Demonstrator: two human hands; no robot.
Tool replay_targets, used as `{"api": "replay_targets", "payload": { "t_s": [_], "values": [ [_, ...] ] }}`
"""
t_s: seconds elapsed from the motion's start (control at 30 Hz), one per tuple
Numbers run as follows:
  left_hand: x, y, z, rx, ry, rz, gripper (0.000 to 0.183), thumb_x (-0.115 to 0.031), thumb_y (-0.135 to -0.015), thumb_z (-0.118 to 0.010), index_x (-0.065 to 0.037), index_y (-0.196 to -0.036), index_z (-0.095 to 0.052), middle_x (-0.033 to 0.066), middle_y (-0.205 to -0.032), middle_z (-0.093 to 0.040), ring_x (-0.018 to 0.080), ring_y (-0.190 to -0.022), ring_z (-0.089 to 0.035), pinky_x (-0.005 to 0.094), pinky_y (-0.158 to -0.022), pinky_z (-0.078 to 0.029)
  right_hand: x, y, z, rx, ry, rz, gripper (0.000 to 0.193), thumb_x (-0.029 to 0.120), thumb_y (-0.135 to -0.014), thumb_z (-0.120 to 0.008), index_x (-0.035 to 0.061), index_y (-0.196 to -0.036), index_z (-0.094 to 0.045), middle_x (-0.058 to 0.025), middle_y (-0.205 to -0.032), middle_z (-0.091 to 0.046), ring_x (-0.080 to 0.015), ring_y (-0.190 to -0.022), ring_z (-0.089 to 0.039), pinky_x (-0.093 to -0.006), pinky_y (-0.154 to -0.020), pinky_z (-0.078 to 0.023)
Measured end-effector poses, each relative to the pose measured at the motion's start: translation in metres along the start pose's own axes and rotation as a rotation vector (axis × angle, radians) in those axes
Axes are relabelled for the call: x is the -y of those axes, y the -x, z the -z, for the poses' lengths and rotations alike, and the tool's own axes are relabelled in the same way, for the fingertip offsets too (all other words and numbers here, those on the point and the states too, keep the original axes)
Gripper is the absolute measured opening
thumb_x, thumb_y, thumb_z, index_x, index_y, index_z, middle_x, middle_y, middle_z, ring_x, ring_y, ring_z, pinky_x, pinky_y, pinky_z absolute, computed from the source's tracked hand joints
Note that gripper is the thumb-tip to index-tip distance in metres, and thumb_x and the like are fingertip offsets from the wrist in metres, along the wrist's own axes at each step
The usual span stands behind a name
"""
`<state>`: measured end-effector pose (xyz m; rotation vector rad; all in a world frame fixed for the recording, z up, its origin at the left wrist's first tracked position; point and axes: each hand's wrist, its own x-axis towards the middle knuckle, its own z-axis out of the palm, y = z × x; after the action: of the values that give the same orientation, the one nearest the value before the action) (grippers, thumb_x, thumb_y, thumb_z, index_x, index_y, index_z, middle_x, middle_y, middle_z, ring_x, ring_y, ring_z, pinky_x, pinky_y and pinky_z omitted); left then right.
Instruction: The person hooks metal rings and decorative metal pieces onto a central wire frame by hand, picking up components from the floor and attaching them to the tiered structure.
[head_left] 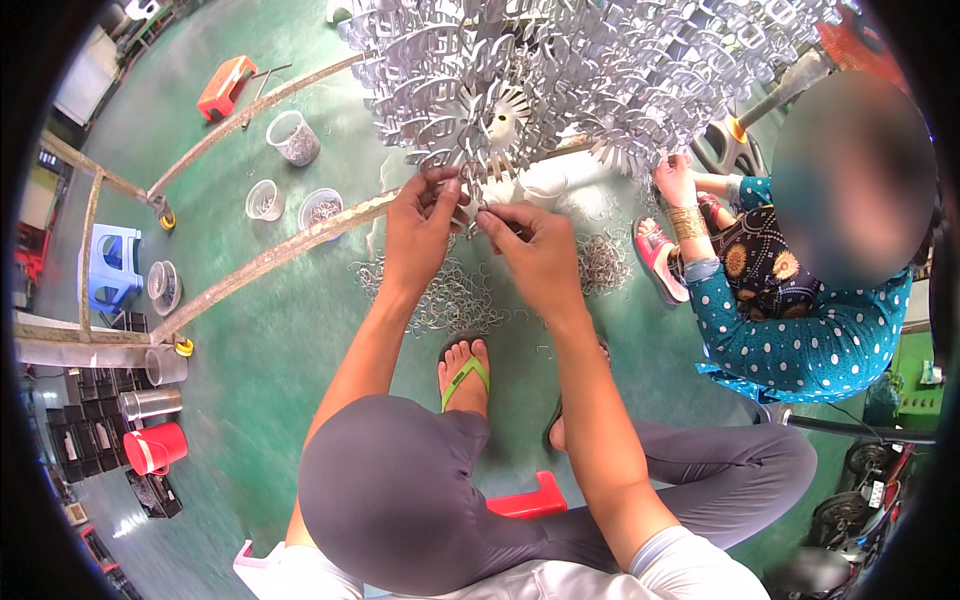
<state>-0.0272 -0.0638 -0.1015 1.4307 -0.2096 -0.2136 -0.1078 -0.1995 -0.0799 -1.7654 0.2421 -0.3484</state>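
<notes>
Floor (235, 350): smooth green, pale sheen, scuffed here and there; patch of reflected light (130, 522) toward its lower left corner. Toward the left edge, a frame (240, 287) of worn, pale bars on yellow casters (168, 219). Blue stool (113, 265) just beside the frame's upright. Orange stool (225, 88) near the floor's upper left corner (its tilt hard to judge through the bending lens). Lower along the left edge: black crates (90, 440) in rows, red bucket (155, 448) beside them. Red stool (535, 497) by the lower edge, mostly hidden. Lower right corner: parked motorcycles (850, 520), dim and partly cut off.
</notes>
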Motion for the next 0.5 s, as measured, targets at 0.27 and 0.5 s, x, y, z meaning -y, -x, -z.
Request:
{"api": "replay_targets", "payload": {
  "t_s": [0.27,0.5],
  "values": [
    [0.006,-0.003,0.003,0.127,-0.119,-0.088,0.033,-0.02,-0.099,-0.062,-0.007,-0.13,-0.062,0.0025,-0.094,-0.066,0.0077,-0.081,-0.059,0.0238,-0.071,-0.049,-0.002,-0.002,-0.002,0.003,0.103,0.052,0.022,0.015,-0.09,-0.071,-0.0031,-0.1,-0.074,-0.0079,-0.078,-0.068,-0.0122,-0.068,-0.061,-0.0277,-0.063,-0.047],
    [0.007,-0.001,0.008,0.214,-0.212,-0.17,0.027,-0.019,-0.098,-0.064,-0.006,-0.122,-0.065,0.0039,-0.101,-0.066,0.0096,-0.089,-0.06,0.0259,-0.076,-0.05,-0.004,0.005,0.001,-0.066,0.157,0.106,0.019,0.014,-0.088,-0.07,-0.0024,-0.097,-0.074,-0.0146,-0.08,-0.068,-0.0202,-0.067,-0.064,-0.0324,-0.065,-0.049]
  ]
}}
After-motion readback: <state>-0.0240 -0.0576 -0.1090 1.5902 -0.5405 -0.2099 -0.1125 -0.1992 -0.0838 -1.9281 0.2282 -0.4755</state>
